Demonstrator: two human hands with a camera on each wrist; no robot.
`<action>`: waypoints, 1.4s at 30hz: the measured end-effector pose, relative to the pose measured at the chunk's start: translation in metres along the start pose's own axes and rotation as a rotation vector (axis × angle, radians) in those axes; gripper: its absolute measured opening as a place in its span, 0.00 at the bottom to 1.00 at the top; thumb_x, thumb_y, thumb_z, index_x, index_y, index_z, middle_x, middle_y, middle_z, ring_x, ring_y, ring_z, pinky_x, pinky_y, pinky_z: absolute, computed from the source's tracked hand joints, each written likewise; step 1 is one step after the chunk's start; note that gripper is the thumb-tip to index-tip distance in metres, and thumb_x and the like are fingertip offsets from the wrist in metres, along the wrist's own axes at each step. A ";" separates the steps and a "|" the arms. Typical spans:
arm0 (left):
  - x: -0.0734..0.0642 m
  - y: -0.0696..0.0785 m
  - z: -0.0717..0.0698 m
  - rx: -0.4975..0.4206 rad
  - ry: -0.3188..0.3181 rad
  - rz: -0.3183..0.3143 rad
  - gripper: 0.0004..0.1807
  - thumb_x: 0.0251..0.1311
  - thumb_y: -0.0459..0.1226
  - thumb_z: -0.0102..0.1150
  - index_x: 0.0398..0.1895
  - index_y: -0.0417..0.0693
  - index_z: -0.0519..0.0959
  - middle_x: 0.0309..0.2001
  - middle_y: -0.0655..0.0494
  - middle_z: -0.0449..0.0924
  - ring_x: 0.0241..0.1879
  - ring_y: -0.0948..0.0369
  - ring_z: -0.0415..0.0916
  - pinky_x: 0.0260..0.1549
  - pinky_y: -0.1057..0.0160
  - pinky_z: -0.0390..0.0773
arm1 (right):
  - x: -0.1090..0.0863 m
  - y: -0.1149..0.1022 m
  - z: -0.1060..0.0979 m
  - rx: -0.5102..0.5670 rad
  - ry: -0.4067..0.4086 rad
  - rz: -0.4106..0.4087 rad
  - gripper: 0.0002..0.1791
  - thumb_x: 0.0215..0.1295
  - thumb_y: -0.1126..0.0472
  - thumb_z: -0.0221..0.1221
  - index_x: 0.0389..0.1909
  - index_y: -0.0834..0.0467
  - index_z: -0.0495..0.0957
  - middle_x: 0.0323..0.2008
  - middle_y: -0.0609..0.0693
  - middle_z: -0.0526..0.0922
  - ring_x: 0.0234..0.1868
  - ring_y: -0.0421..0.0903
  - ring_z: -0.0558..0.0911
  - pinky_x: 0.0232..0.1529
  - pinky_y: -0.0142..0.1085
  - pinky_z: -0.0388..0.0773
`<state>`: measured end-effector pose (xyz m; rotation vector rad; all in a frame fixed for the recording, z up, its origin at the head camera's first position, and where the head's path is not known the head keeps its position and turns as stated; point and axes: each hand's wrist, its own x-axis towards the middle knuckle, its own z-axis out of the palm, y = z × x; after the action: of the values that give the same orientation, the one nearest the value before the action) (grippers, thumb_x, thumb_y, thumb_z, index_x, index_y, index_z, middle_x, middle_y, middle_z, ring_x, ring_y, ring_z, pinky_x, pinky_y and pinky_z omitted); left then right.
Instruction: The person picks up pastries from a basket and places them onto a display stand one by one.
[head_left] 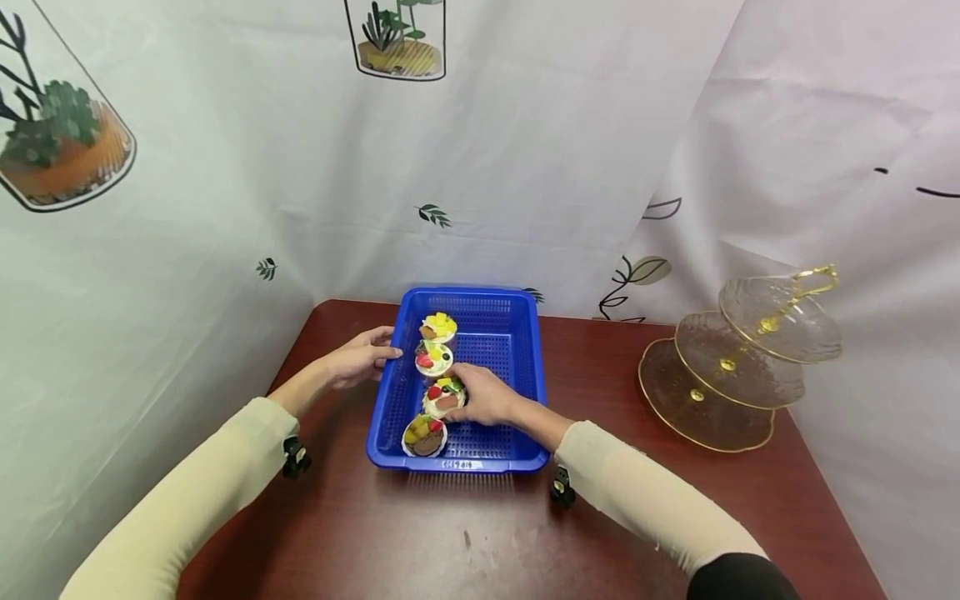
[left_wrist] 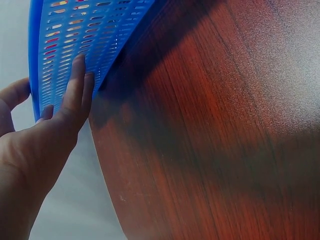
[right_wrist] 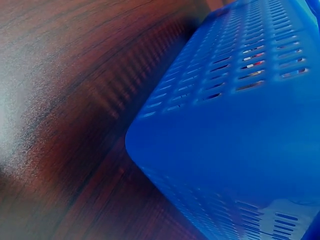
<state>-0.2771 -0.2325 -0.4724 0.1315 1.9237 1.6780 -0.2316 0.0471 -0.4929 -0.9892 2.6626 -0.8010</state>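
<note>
A blue plastic basket with slotted walls holds several fruit-topped cupcakes in a column along its left side. My left hand grips the basket's left wall. In the left wrist view its thumb is over the rim and its fingers lie against the outer slots. Inside the basket my right hand holds a cupcake with a strawberry and yellow fruit by its sides. Nearer me is a cupcake with brown topping; behind are a cream-topped one and one with yellow cubes. The basket wall hides my right hand in the right wrist view.
A three-tier clear stand with gold rims and a gold handle stands on the right of the dark red wooden table. Behind the table hangs a white printed cloth, close to the basket's far edge.
</note>
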 end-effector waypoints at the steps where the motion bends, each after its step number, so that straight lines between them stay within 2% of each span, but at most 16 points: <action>1: 0.000 0.001 0.000 0.000 0.000 0.001 0.32 0.73 0.34 0.50 0.75 0.44 0.51 0.65 0.34 0.64 0.55 0.43 0.76 0.46 0.43 0.81 | 0.000 0.000 0.000 0.007 0.006 0.004 0.35 0.51 0.49 0.75 0.59 0.54 0.73 0.50 0.45 0.80 0.52 0.42 0.78 0.57 0.37 0.74; 10: -0.002 0.001 0.000 0.014 0.011 -0.008 0.31 0.73 0.33 0.51 0.74 0.44 0.53 0.62 0.35 0.67 0.53 0.45 0.78 0.47 0.43 0.81 | -0.007 -0.002 -0.006 0.038 0.014 0.023 0.35 0.50 0.47 0.75 0.56 0.55 0.74 0.46 0.44 0.80 0.48 0.42 0.78 0.52 0.37 0.76; 19: -0.005 0.004 0.001 0.052 0.012 -0.013 0.30 0.72 0.34 0.52 0.73 0.43 0.55 0.61 0.35 0.69 0.53 0.44 0.78 0.46 0.44 0.81 | -0.025 -0.002 -0.025 0.012 0.056 0.016 0.34 0.51 0.48 0.74 0.57 0.57 0.74 0.45 0.45 0.80 0.45 0.41 0.78 0.49 0.36 0.77; 28: -0.007 0.005 -0.003 0.039 0.005 -0.008 0.30 0.73 0.34 0.51 0.74 0.42 0.53 0.62 0.33 0.68 0.53 0.43 0.78 0.46 0.43 0.81 | -0.047 -0.001 -0.051 0.080 0.140 -0.001 0.33 0.53 0.48 0.73 0.58 0.56 0.74 0.47 0.44 0.80 0.45 0.39 0.78 0.49 0.36 0.78; 36: -0.007 0.006 -0.001 0.020 -0.002 -0.004 0.30 0.73 0.34 0.51 0.74 0.43 0.54 0.63 0.33 0.67 0.56 0.41 0.76 0.47 0.43 0.81 | -0.070 0.003 -0.065 0.153 0.222 0.014 0.34 0.51 0.51 0.74 0.59 0.54 0.73 0.49 0.44 0.80 0.46 0.40 0.78 0.50 0.43 0.81; 42: -0.005 0.005 0.001 0.003 -0.012 -0.013 0.29 0.73 0.34 0.51 0.73 0.44 0.54 0.63 0.35 0.66 0.56 0.42 0.76 0.48 0.43 0.80 | -0.090 0.005 -0.079 0.160 0.282 0.007 0.35 0.50 0.54 0.75 0.59 0.54 0.73 0.50 0.46 0.80 0.47 0.42 0.80 0.49 0.44 0.82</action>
<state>-0.2742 -0.2330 -0.4662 0.1297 1.9142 1.6614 -0.1938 0.1418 -0.4307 -0.8843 2.7709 -1.2115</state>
